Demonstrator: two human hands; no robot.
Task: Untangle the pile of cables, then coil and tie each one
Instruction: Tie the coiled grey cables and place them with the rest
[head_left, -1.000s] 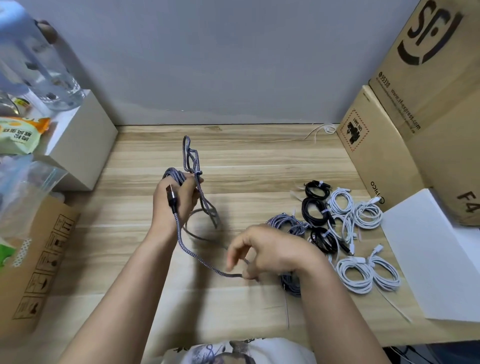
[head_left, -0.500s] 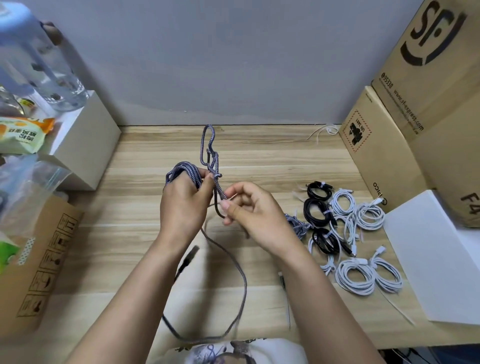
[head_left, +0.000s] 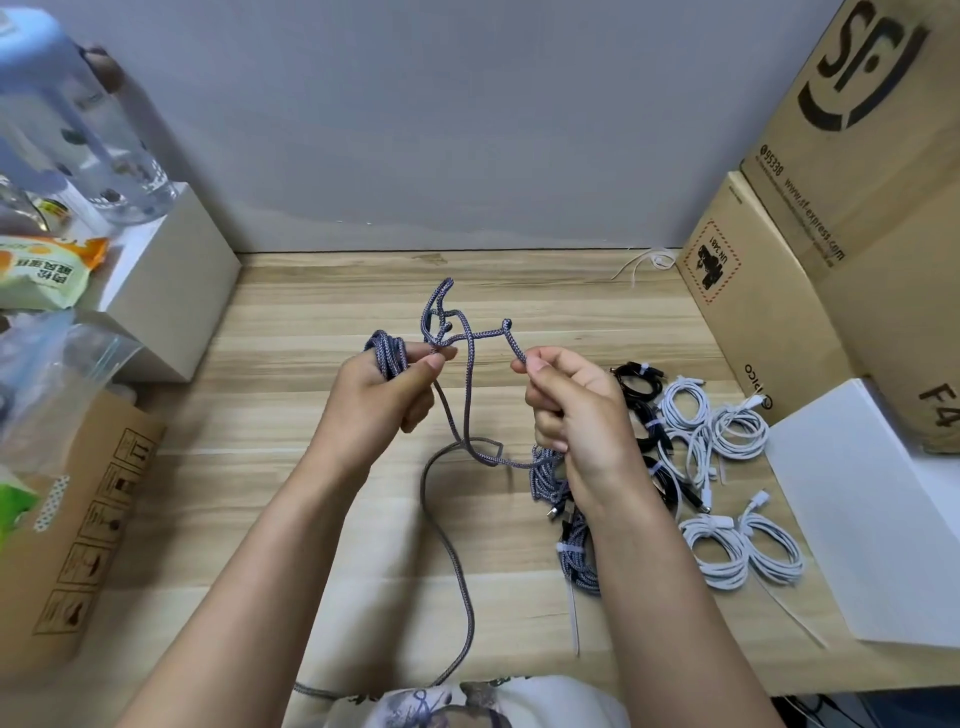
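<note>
We hold the grey cable (head_left: 470, 395) up over the middle of the table (head_left: 322, 519). Left hand (head_left: 387, 400) grips a bunch of loops wound round its fingers, thumb and forefinger pinching a kinked tangle that sticks up toward the wall. Right hand (head_left: 576, 410) pinches a bent strand between thumb and forefinger, other fingers curled in. Between our hands the cable sags, crosses itself near the tabletop, then trails toward the table's near edge and runs off it.

Right of the grey cable, under our right wrist, lie tied grey coils (head_left: 574, 545). Further right sit black coils (head_left: 641, 384) and white coils (head_left: 727, 431), packed close together, some touching. A white box (head_left: 862, 509) lies at the table's right edge, cardboard boxes (head_left: 831, 234) behind it. Left of the grey cable the wood is bare up to a white block (head_left: 171, 291) and a brown carton (head_left: 83, 530) at the left edge. The strip between cable and back wall is open wood too.
</note>
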